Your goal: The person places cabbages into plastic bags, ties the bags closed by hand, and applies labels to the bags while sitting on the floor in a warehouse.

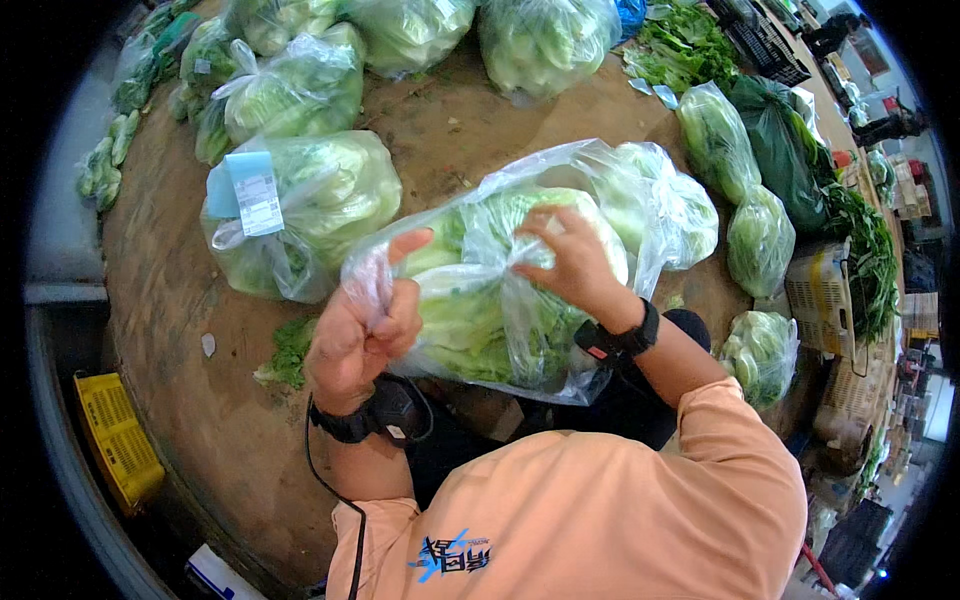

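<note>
A clear plastic bag of leafy green heads lies right before me, its film gathered near the middle. My left hand grips a bunched part of clear plastic at the bag's left side, thumb raised. At the gathered middle, my right hand has its thumb and fingers curved around the film; whether they pinch it I cannot tell. Another clear bag of pale green heads touches the far right side. To the left sits a tied bag of greens with a printed label on blue backing.
More bagged greens stand along the far side. Loose leaves lie at the upper right, near a black crate. A beige basket and a small bag of greens are at the right, a yellow crate at lower left.
</note>
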The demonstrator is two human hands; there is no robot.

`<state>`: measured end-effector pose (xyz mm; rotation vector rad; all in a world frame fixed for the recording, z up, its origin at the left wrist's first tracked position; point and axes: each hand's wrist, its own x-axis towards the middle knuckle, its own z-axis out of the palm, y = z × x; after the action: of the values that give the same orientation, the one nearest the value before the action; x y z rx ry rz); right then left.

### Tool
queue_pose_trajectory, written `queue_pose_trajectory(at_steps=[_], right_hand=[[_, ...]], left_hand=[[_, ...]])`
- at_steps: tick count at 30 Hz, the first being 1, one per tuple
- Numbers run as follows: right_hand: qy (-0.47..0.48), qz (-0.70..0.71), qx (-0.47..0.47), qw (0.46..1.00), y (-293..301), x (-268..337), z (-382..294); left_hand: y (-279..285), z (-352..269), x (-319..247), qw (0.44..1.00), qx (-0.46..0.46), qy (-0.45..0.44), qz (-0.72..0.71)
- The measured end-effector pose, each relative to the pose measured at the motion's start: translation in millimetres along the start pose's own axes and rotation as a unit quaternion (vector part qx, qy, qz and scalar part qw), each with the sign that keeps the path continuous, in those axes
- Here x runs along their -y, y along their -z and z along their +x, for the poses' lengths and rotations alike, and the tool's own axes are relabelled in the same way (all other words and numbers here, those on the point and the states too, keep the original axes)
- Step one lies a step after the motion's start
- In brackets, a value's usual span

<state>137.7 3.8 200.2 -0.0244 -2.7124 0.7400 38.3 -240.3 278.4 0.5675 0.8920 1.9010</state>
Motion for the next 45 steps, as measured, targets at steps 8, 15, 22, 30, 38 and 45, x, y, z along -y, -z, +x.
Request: queue_pose_trajectory(at_steps=[8, 15, 22, 30, 38, 45], right_hand=[[-0.494, -0.089, 0.151, 0.852, 87.0, -126.0, -97.1], [-0.439, 0.733, -0.150, 0.498, 99.1, -17.4, -48.8], [-0.177, 0.515, -0.125, 0.829, 147.2, -15.0, 9.2], [-0.309, 0.542, -0.068, 0.779, 155.0, -31.2, -32.8], [-0.453, 0.365, 0.360, 0.729, 187.3, -44.8, -75.0], [0.029, 0.371, 0.140, 0.918, 114.4, 31.3, 22.3]], left_hand=[[4.5, -4.5, -3.8, 0.999, 0.008, -0.050, -0.014], [-19.0, 6.9, -6.1, 0.992, -0.126, 0.010, -0.006], [-84.7, 54.4, -52.2, 0.988, -0.125, 0.047, 0.081], [-68.9, 31.5, -38.3, 0.972, -0.168, -0.005, 0.167], [-28.9, 17.5, -38.7, 0.940, -0.227, 0.032, 0.252], [-66.7, 52.9, 7.4, 0.922, -0.022, 0.224, 0.314]])
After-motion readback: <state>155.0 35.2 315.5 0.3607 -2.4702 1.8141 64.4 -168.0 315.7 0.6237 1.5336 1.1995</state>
